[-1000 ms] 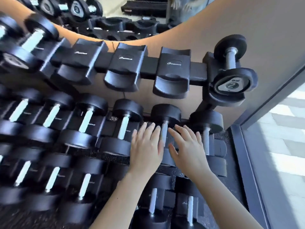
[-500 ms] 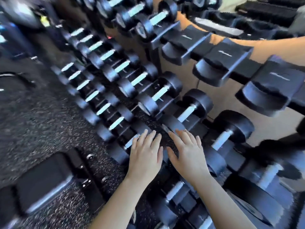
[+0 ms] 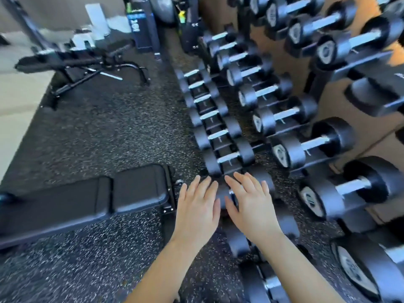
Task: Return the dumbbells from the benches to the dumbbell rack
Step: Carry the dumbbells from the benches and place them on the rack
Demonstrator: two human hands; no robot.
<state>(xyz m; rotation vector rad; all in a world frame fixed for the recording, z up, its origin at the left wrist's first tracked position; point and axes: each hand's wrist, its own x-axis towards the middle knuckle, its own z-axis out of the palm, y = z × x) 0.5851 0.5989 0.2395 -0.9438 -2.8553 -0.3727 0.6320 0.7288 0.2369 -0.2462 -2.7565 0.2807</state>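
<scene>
Left of my left hand, a bench with nothing on it has swung into view; that hand and my right hand stay spread and empty.

Black rubber floor flecked with white covers most of the ground, and it meets a paler tan floor strip along the left edge. At the far end stands a dark blue upright panel with a lighter blue label, with a blurred white object to its left. To the panel's right are a grey rounded shape and a small yellow-green tag, and a tan wall runs down the right side.
</scene>
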